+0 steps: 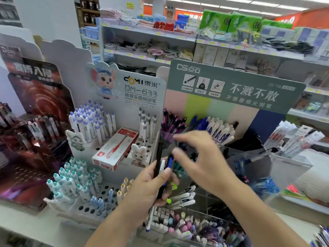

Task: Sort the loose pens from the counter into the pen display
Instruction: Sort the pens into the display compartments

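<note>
My left hand (pixel 151 186) grips a small bunch of loose pens (pixel 161 166) upright: a black one, a white one and a blue one. My right hand (pixel 201 161) hovers just right of the bunch, fingers spread and relaxed, blurred by motion, holding nothing. Behind my hands stands the clear tiered pen display (pixel 249 157) with purple, blue and white pens in its upper compartments. Its lower trays (pixel 195 227) hold erasers and pastel pens.
A white perforated pen stand (pixel 106 191) with teal, purple and yellow-capped pens stands to the left, with a red pen box (pixel 115 148) lying on it. A dark display (pixel 35 131) is at far left. Packaged refills (pixel 293 139) lean at the right. Store shelves rise behind.
</note>
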